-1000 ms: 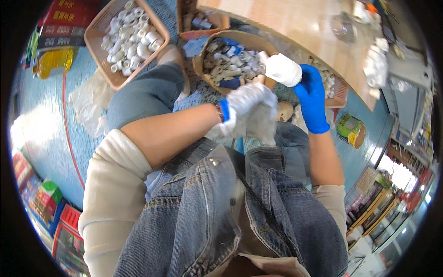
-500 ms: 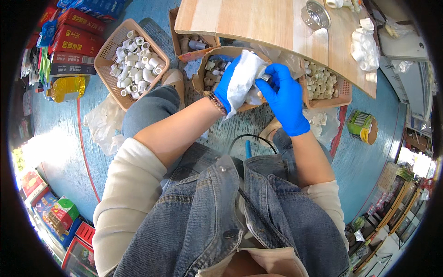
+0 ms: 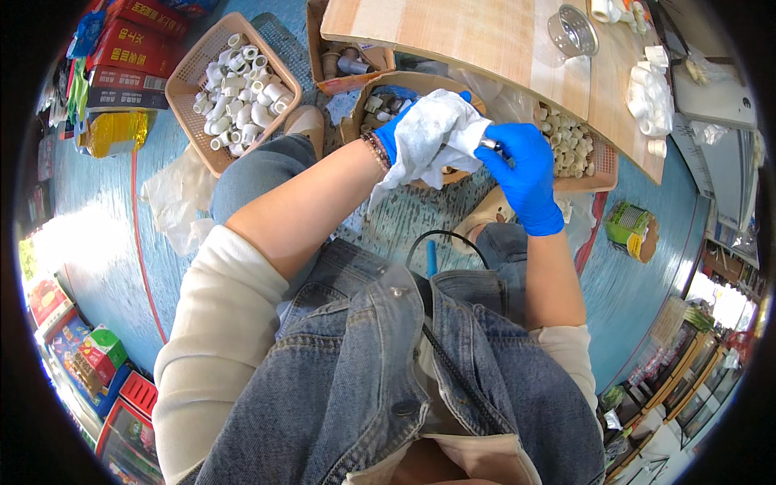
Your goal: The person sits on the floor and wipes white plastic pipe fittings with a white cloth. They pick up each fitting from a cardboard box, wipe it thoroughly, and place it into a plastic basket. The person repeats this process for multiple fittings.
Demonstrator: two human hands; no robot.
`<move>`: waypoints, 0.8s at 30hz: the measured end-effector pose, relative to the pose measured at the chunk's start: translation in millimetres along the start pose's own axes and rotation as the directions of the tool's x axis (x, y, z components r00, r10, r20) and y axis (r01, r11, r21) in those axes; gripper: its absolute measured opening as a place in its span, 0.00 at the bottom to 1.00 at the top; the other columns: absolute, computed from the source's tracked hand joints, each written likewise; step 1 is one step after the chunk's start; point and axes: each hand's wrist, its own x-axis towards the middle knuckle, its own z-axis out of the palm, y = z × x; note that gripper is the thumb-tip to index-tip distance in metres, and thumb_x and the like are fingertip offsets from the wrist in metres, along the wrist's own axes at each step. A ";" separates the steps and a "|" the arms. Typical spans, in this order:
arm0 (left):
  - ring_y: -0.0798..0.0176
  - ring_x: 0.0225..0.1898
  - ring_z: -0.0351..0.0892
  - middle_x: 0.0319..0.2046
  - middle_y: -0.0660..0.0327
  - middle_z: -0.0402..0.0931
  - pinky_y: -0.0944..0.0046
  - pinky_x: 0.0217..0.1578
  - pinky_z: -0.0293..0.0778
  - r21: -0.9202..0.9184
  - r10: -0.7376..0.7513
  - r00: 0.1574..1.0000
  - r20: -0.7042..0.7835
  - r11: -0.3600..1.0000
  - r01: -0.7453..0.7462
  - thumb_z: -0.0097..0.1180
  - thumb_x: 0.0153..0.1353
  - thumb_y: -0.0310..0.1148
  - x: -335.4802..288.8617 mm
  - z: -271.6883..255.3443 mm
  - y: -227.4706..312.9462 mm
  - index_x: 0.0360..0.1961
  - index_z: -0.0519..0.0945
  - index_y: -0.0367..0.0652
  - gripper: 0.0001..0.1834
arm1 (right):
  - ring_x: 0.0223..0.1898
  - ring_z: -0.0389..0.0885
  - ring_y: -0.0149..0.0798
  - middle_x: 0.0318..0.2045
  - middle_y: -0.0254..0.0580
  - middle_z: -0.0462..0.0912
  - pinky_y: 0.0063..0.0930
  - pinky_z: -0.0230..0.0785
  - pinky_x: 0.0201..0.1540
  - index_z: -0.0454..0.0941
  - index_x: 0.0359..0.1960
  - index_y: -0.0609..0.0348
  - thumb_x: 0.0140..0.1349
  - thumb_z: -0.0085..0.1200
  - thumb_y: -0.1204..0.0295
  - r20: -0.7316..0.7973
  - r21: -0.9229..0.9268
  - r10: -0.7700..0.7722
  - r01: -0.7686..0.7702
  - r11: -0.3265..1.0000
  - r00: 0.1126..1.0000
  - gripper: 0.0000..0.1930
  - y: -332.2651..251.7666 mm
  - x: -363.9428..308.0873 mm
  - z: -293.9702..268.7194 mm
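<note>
My left hand (image 3: 392, 139), in a blue glove, is closed around a crumpled white cloth (image 3: 436, 133) that covers most of its fingers. One end of the cloth hangs down below the wrist. My right hand (image 3: 525, 174), gloved in blue too, pinches a small shiny metal piece (image 3: 490, 145) between thumb and fingers. That piece meets the cloth's right edge; its other end is hidden, so its exact kind does not show. Beneath the hands stands a cardboard box (image 3: 352, 125) holding mixed pipe fittings.
A pale wooden table (image 3: 453, 32) bears a metal bowl (image 3: 573, 31) and bagged white fittings (image 3: 649, 97). White pipe fittings fill a basket (image 3: 182, 89) at left; another basket (image 3: 605, 166) of small fittings sits under the table's right side. A green container (image 3: 630, 230) lies at right.
The cloth has spread and been turned over in my left hand. My right hand has shifted slightly right and down, and the metal piece now shows at the cloth's edge.
</note>
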 end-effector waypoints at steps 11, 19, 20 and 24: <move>0.63 0.53 0.69 0.53 0.57 0.67 0.63 0.52 0.67 -0.191 0.242 0.954 0.179 0.959 -0.207 0.55 0.55 0.33 -7.3 2.4 6.9 0.61 0.58 0.45 0.33 | 0.30 0.72 0.33 0.31 0.38 0.75 0.26 0.67 0.33 0.72 0.39 0.56 0.44 0.64 0.75 -0.222 0.173 0.141 -0.103 0.980 0.965 0.19 1.7 -4.8 -6.6; 0.60 0.57 0.64 0.57 0.56 0.62 0.61 0.55 0.63 -0.143 0.219 0.973 0.079 0.968 -0.206 0.49 0.60 0.33 -1.1 7.3 -3.0 0.62 0.54 0.42 0.31 | 0.24 0.69 0.28 0.24 0.35 0.73 0.22 0.64 0.28 0.72 0.34 0.59 0.47 0.63 0.75 -0.220 0.293 0.300 -0.230 0.928 0.928 0.13 -8.9 -3.7 4.0; 0.60 0.57 0.63 0.57 0.56 0.62 0.61 0.55 0.63 -0.175 0.210 0.974 0.087 0.966 -0.192 0.48 0.61 0.35 0.0 6.6 -4.5 0.63 0.53 0.42 0.31 | 0.24 0.69 0.29 0.24 0.35 0.72 0.23 0.64 0.27 0.72 0.33 0.59 0.47 0.63 0.75 -0.217 0.286 0.302 -0.235 0.929 0.928 0.13 -9.0 -4.2 3.8; 0.63 0.53 0.66 0.54 0.56 0.64 0.64 0.50 0.66 -0.177 0.195 0.973 0.125 0.969 -0.171 0.45 0.63 0.42 2.5 2.0 -8.8 0.62 0.54 0.43 0.30 | 0.25 0.68 0.30 0.25 0.36 0.72 0.23 0.63 0.28 0.72 0.32 0.58 0.47 0.63 0.76 -0.136 0.156 0.240 -0.218 0.963 0.961 0.12 -7.1 -5.3 1.6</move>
